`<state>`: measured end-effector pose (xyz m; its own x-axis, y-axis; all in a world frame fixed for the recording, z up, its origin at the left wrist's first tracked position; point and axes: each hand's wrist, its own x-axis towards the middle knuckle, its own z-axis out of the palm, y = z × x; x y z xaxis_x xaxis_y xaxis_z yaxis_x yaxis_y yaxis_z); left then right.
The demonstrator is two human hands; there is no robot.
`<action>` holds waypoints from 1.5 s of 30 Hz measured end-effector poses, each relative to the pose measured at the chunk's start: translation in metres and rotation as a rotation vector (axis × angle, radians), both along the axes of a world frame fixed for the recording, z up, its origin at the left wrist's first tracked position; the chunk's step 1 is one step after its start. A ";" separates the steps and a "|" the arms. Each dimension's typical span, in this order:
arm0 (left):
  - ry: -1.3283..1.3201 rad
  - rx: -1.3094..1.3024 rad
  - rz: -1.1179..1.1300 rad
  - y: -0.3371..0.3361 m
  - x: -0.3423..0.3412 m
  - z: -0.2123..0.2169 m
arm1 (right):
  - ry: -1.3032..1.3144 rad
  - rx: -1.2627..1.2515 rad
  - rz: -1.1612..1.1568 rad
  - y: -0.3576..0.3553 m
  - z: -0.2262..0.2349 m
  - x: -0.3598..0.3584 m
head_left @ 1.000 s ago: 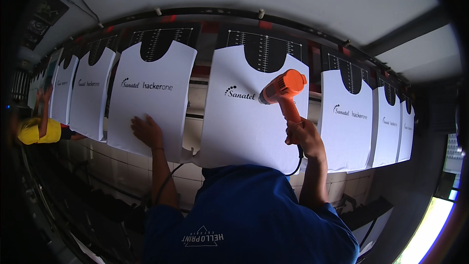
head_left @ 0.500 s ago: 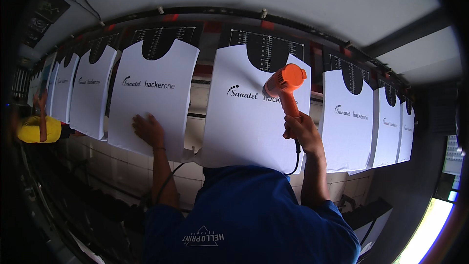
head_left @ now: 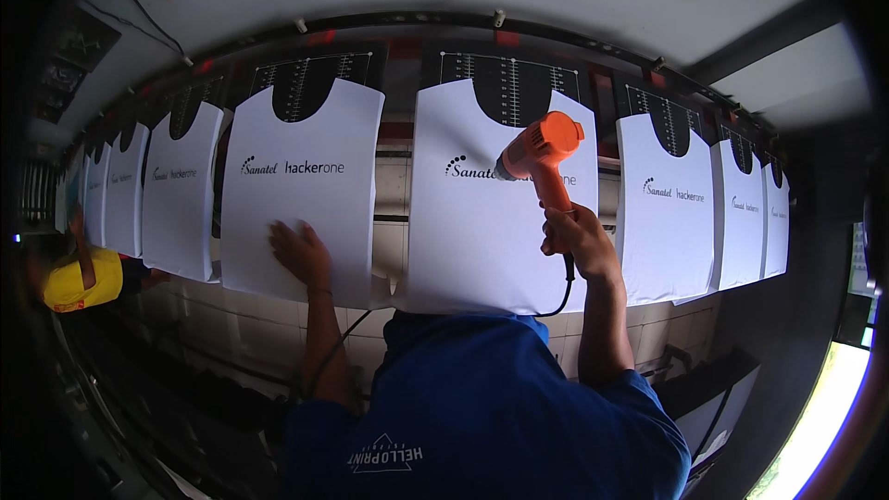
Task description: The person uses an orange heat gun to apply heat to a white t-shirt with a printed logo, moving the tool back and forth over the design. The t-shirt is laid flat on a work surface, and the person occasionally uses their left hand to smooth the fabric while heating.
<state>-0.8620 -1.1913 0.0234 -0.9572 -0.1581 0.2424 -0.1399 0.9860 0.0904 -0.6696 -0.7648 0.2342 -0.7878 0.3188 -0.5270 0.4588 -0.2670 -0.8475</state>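
My right hand [head_left: 585,243] is closed around the handle of an orange heat gun [head_left: 548,156]. The gun's nozzle points left and down over the dark print of a white T-shirt [head_left: 486,250] in the middle, hiding part of the lettering. A black cord hangs from the handle. My left hand [head_left: 304,255] lies on the lower part of the neighbouring white T-shirt [head_left: 255,231], fingers spread and holding nothing. Both shirts are stretched over black boards [head_left: 509,88] with white ruler marks showing at the necklines.
More printed white shirts on boards continue the row, such as one to the right [head_left: 667,241] and one to the left [head_left: 176,222]. A dark rail [head_left: 407,20] runs behind them. At far left stands another person in a yellow shirt [head_left: 83,280].
The heat gun has shifted left across the print of the middle shirt. My left hand stays spread on the left shirt, slightly farther right. The whole view has tilted a little.
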 end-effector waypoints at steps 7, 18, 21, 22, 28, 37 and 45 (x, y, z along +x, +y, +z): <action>-0.001 0.000 -0.016 -0.041 -0.013 0.001 | -0.019 0.067 -0.042 -0.019 0.003 -0.008; -0.055 -0.161 0.121 -0.138 -0.063 -0.005 | -0.031 0.162 -0.112 -0.039 -0.003 -0.018; -0.108 -0.147 0.173 -0.149 -0.080 0.006 | -0.073 0.143 -0.114 -0.037 0.010 -0.014; -0.141 -0.125 0.194 -0.148 -0.085 0.012 | -0.090 0.128 -0.121 -0.036 0.012 -0.012; -0.094 -0.029 0.251 -0.169 -0.109 0.011 | -0.056 0.110 -0.124 -0.044 0.010 -0.010; 0.007 0.001 0.251 -0.173 -0.110 0.002 | -0.048 0.123 -0.110 -0.054 0.003 -0.017; 0.017 0.016 0.244 -0.173 -0.108 0.002 | -0.031 0.073 -0.106 -0.052 0.004 -0.020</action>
